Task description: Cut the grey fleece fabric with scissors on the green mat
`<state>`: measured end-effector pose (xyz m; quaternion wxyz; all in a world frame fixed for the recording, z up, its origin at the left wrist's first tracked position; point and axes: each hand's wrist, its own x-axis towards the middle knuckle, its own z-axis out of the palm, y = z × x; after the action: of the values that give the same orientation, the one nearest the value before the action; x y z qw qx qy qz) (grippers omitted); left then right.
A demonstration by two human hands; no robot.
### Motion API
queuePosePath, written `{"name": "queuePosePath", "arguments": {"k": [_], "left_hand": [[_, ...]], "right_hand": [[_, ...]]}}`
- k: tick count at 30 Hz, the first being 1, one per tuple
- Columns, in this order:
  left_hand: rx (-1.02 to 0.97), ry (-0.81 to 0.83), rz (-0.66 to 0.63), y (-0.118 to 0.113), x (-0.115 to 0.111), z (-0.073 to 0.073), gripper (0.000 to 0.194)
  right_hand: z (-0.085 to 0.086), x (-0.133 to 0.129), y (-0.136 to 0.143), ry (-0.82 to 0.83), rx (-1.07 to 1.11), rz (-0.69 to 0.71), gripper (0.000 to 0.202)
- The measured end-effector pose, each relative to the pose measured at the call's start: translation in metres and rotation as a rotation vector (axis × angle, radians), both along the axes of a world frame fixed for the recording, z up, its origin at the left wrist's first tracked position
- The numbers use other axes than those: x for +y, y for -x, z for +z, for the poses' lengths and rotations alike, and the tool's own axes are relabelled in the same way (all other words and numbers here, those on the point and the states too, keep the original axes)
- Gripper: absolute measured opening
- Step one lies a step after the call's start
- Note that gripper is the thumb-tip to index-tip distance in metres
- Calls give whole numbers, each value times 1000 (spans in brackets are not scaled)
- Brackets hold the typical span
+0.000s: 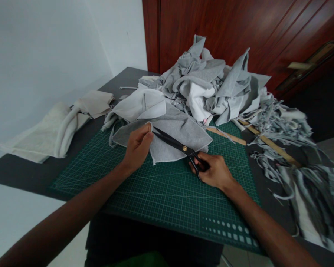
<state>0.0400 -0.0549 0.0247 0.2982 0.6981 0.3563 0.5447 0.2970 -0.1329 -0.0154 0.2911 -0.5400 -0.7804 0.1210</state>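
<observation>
My left hand [139, 145] pinches the edge of a grey cloth piece [172, 128], lifting it a little off the green cutting mat [161, 200]. In my right hand [215, 168] are black scissors [180, 146] with a brass pivot screw, my fingers through the handle loops. The blades point left, their tips close beside my left fingertips at the cloth's edge. They look nearly closed. The cloth's lower corner hangs down over the mat, and its right corner reaches above the scissors' handle.
Behind the mat rises a heap of grey and white cloth pieces [206, 81]. Cream folded cloth [44, 133] lies at the left by the wall. Thin cut strips [284, 118], wooden rulers [272, 144] and stacked grey cloth [317, 200] lie to the right. A wooden door [239, 26] stands behind.
</observation>
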Motion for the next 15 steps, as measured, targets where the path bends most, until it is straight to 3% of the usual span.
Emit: {"name": "queuePosePath", "arguments": {"k": [7,15], "left_hand": [[-26,-25,-43,2,0,1,34],[-47,-123,-68,3,6,-4,40]], "right_hand": [[9,0,-8,-228,-194,-68,8],[9,-1,-4,-255,-213,-53,11]]}}
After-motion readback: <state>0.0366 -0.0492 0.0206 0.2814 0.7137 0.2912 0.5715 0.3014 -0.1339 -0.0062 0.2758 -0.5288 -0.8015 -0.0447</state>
